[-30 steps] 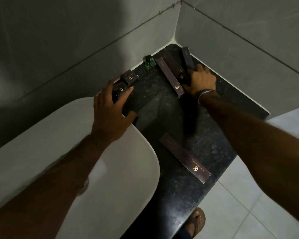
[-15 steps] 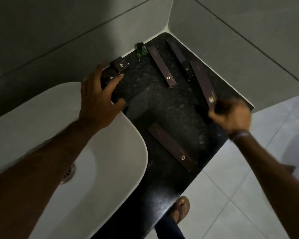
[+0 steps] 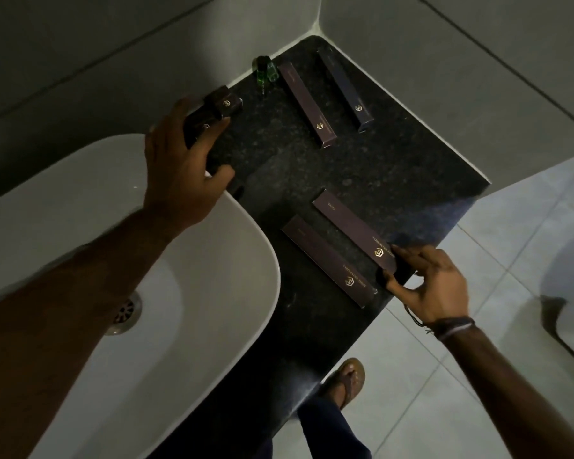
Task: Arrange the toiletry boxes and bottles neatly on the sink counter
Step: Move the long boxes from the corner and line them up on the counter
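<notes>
On the black stone counter (image 3: 362, 173) lie several long dark boxes with gold logos. Two (image 3: 307, 104) (image 3: 345, 89) rest near the back corner. Two more (image 3: 328, 260) (image 3: 353, 228) lie side by side near the front edge. My right hand (image 3: 431, 283) pinches the near end of the right front box between thumb and fingers. Two small square boxes (image 3: 227, 102) (image 3: 199, 125) sit by the left wall; my left hand (image 3: 183, 167) rests on the nearer one, fingers spread. A small green bottle (image 3: 262, 71) stands at the back.
A white basin (image 3: 212, 293) with a metal drain (image 3: 125, 313) fills the left. Grey tiled walls meet behind the counter's corner. Beyond the counter's front edge is pale floor tile, with a sandalled foot (image 3: 347, 380) below.
My right hand has carried a long box from the back corner toward me and set it down beside the front box. My left hand has stayed on the small box.
</notes>
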The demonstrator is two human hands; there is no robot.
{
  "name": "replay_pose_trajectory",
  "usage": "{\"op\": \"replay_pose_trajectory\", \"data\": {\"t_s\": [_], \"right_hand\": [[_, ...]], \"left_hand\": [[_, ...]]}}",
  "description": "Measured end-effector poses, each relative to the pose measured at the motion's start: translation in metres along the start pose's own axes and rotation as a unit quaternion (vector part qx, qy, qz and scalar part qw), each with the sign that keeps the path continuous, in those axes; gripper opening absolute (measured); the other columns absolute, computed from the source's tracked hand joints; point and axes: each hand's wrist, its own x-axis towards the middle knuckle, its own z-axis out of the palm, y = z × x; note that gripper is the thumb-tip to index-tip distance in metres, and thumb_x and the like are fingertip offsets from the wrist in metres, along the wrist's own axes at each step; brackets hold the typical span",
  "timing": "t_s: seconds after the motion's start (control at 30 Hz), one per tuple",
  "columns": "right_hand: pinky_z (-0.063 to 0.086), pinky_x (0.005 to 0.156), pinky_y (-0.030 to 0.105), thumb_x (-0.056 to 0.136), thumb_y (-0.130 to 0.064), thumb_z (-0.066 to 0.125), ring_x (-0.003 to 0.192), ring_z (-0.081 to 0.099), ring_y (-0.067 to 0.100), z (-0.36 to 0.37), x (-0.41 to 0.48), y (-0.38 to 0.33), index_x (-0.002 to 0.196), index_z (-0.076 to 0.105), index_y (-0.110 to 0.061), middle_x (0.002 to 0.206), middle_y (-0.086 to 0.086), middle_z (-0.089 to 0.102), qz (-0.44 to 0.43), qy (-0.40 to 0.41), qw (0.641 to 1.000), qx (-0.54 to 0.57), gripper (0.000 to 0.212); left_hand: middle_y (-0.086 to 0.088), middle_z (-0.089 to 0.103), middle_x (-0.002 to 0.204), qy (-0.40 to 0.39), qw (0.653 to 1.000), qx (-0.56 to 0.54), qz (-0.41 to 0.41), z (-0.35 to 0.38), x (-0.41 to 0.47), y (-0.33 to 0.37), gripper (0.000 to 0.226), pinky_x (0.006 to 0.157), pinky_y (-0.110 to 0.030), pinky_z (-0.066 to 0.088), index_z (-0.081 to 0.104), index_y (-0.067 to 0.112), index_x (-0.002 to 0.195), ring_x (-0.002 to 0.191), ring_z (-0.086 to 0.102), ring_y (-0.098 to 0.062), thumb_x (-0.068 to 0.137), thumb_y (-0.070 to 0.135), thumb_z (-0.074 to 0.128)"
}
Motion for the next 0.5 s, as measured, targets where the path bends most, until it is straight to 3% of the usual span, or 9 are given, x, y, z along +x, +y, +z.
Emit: {"op": "replay_pose_trajectory", "data": {"t_s": [0.37, 0.5], "right_hand": [[0.056, 0.064, 0.036, 0.081, -0.042, 0.074, 0.093, 0.059, 0.02, 0.0009, 0.0008, 0.0015, 0.125, 0.067, -0.018, 0.108, 0.002, 0.065, -0.01, -0.007, 1.0, 0.014, 0.051], [0.056, 0.063, 0.035, 0.081, -0.054, 0.06, 0.091, 0.06, 0.02, -0.0005, 0.0006, -0.0011, 0.123, 0.068, -0.017, 0.106, 0.003, 0.066, -0.015, 0.0, 1.0, 0.021, 0.057]], "left_hand": [[-0.017, 0.024, 0.165, 0.013, 1.0, -0.007, -0.004, 0.0035, -0.0011, -0.0018, 0.063, 0.122, -0.054, 0.014, 0.049, 0.029, 0.148, 0.15, 0.025, -0.037, 0.086, 0.039, 0.045], [-0.017, 0.025, 0.165, 0.017, 1.0, -0.009, -0.004, 0.0038, -0.0014, -0.0022, 0.062, 0.122, -0.056, 0.014, 0.051, 0.028, 0.147, 0.15, 0.026, -0.037, 0.086, 0.037, 0.047]]}}
